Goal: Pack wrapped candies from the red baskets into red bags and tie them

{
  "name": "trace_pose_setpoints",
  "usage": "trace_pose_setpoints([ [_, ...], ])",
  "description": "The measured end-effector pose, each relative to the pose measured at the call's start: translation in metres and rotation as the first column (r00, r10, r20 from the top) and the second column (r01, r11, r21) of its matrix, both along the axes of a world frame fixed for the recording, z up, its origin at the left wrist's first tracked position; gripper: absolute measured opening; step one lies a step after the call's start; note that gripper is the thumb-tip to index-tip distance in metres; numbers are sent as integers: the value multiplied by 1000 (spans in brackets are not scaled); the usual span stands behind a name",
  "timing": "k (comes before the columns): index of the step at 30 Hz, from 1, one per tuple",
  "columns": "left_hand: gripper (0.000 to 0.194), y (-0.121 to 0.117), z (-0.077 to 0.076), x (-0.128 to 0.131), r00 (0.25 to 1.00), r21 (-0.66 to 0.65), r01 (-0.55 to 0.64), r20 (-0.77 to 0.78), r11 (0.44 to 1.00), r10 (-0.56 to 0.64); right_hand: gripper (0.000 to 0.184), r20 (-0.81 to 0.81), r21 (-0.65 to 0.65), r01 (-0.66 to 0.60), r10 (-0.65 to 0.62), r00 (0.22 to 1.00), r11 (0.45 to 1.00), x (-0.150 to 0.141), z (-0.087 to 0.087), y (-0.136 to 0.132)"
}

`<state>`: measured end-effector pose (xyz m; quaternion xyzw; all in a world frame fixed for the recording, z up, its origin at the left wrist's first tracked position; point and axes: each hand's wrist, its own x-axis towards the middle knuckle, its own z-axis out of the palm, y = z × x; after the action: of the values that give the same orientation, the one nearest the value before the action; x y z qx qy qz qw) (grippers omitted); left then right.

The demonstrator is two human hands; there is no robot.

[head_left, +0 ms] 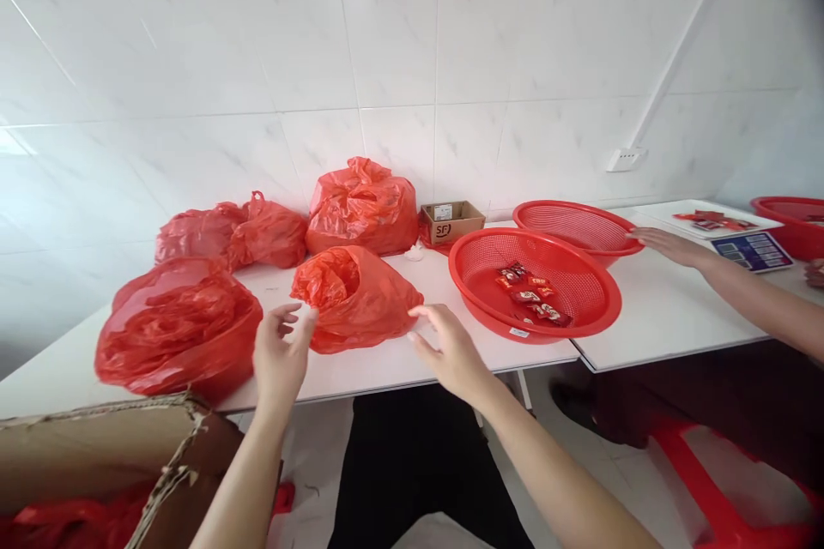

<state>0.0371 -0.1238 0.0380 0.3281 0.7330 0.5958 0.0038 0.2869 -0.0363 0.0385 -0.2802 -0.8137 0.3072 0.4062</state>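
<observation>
Your hands, left (pixel 281 356) and right (pixel 451 352), are loosely open and hold nothing, flanking the red plastic bag (pixel 364 300) at twelve o'clock on the surface (pixel 379 371). At one o'clock, the red perforated basket (pixel 476 292) with wrapped candies (pixel 531 296) stands just beside your right.

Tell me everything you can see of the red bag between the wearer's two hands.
The bag looks like thin, slightly see-through red plastic, wrinkled and bulging. It slumps on the white table, its open mouth at the left showing crumpled red plastic; anything deeper is hidden. A fuller red bag stands behind it. The left hand and right hand are at its sides, fingers spread; whether either touches it is unclear.
</observation>
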Motion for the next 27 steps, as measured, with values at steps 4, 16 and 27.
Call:
trace_pose_setpoints([
  [4,56,34,10,-6,1000,-105,5,-2,995,-6,95,154,-37,103,-96,983,994,-65,-19,12],
  [16,32,-7,76,-50,803,522,-4,510,853,-308,94,257,-87,6,17,966,996,-186,-59,73],
  [27,22,14,10,-19,569,580,70,645,812,-510,50,-427,-583,-420,177,887,696,-166,-24,91],
])
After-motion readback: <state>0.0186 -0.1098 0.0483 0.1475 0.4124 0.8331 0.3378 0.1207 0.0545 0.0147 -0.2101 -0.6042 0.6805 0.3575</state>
